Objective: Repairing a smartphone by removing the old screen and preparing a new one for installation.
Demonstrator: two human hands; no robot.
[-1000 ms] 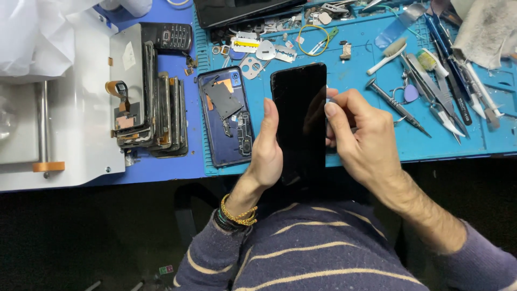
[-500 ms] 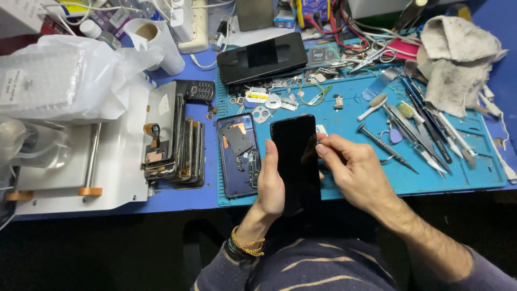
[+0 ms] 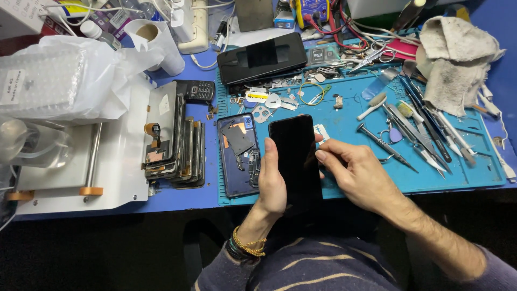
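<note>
The left hand (image 3: 272, 180) covers the left edge and lower end of the black glass phone panel (image 3: 295, 159), and its palm side is out of sight. The right hand (image 3: 358, 175) hides that panel's right edge; whether its fingertips grip something small there cannot be told. Far right of it, the crumpled grey cloth (image 3: 455, 51) is cut by the top edge.

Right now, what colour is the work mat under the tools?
Teal blue work mat, clearest in the head view.
</note>
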